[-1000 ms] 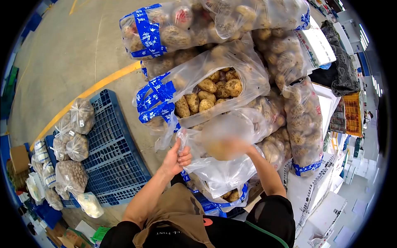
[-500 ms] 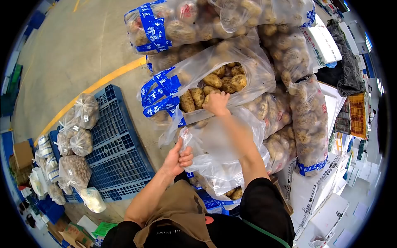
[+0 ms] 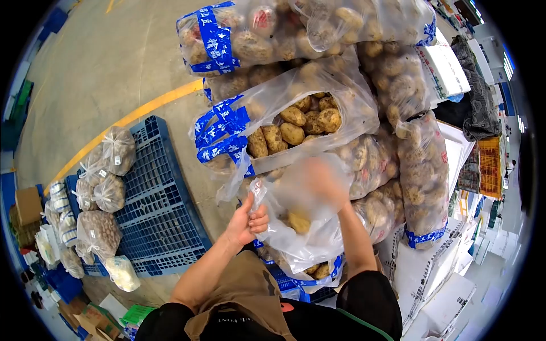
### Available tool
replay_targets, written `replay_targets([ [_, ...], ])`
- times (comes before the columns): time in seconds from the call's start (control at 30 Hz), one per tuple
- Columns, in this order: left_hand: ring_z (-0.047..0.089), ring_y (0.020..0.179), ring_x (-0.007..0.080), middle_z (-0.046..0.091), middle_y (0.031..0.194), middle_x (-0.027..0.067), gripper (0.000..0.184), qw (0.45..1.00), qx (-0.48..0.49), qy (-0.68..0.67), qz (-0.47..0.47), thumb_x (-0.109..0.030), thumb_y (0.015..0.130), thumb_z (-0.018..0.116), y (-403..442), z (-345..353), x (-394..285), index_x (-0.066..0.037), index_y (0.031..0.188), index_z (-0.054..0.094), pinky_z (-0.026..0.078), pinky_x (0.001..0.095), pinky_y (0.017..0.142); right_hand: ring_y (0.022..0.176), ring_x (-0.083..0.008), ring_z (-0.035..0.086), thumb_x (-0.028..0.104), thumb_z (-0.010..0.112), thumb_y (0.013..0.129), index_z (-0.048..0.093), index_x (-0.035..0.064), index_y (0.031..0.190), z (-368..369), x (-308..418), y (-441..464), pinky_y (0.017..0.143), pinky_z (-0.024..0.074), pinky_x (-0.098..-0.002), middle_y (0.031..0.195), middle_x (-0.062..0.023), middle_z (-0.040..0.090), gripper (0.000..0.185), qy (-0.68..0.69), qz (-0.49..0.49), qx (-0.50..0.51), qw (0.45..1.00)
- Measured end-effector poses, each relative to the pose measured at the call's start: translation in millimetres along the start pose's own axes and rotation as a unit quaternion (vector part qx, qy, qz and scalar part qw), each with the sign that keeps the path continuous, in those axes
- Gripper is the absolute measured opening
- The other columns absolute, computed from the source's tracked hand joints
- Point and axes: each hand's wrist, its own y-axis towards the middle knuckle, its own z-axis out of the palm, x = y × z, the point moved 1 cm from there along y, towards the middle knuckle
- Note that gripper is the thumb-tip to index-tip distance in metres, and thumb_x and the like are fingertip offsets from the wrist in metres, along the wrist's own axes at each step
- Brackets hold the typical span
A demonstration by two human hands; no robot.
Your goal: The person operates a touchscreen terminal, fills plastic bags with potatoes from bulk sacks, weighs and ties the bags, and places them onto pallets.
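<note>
My left hand [image 3: 248, 220] is closed on the edge of a clear plastic bag [image 3: 301, 247] in front of my body. A yellowish potato [image 3: 298, 221] shows at that bag, partly blurred. Over the bag's far side is my right hand [image 3: 323, 181], smeared by motion, so its fingers and anything in them cannot be made out. Just beyond lies a large clear sack [image 3: 355, 96] with blue printed tape [image 3: 222, 129] at its left end. Through a torn opening in its side, several loose brown potatoes [image 3: 292, 133] are visible.
More filled potato sacks [image 3: 424, 176] are piled behind and to the right. At left, a blue pallet [image 3: 162, 199] carries several knotted bags [image 3: 101, 233]. White boxes [image 3: 424, 273] stand at right, with an orange crate [image 3: 490, 165] farther back. A yellow line [image 3: 153, 105] crosses the floor.
My right hand has drawn back from the potatoes in the torn sack to above the clear plastic bag. A potato now shows at the bag. My left hand keeps its hold.
</note>
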Motion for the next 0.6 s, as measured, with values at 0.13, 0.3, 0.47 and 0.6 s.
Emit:
replay_targets([
  [0.13,0.023,0.043,0.0056,0.025,0.051,-0.0048,0.051,0.997,0.071,-0.025,-0.005,-0.054,0.093,0.036,-2,-16,2,-0.012,0.065,0.039,0.023,0.0191,0.038,0.092,-0.0371,0.061,0.026,0.069,0.072,0.047,0.0037,0.116,68,-38,116,0.079,0.0471,-0.0423,0.093,-0.0217,0.064,0.054,-0.18,0.106,-0.036,0.977],
  [0.3,0.025,0.045,0.0055,0.029,0.058,-0.0044,0.029,0.998,-0.012,-0.038,0.053,-0.046,0.096,0.036,-14,-5,-1,-0.022,0.109,0.046,0.024,0.0179,0.039,0.098,-0.0363,0.06,0.023,0.07,0.066,0.041,0.0017,0.126,103,-44,148,0.084,0.0476,-0.039,0.1,-0.0236,0.062,0.07,-0.202,0.244,0.018,0.948],
  [0.47,0.026,0.046,0.0051,0.03,0.061,-0.0044,0.036,0.998,0.001,-0.054,0.041,-0.043,0.097,0.035,-15,-8,0,-0.04,0.132,0.031,0.024,0.017,0.04,0.093,-0.0179,0.06,0.015,0.072,0.064,0.053,-0.0041,0.12,78,-86,133,0.082,0.0484,-0.0297,0.104,-0.0099,0.063,0.062,0.464,0.151,-0.081,0.869],
  [0.6,0.024,0.045,0.0049,0.027,0.056,-0.0045,0.034,0.995,0.045,-0.091,0.02,-0.049,0.095,0.037,-3,-19,-1,-0.017,0.097,0.05,0.024,0.0177,0.039,0.097,-0.0183,0.059,0.016,0.072,0.066,0.052,-0.003,0.121,28,-94,63,0.088,0.0466,-0.0332,0.112,-0.0098,0.06,0.062,0.656,0.076,0.086,0.746],
])
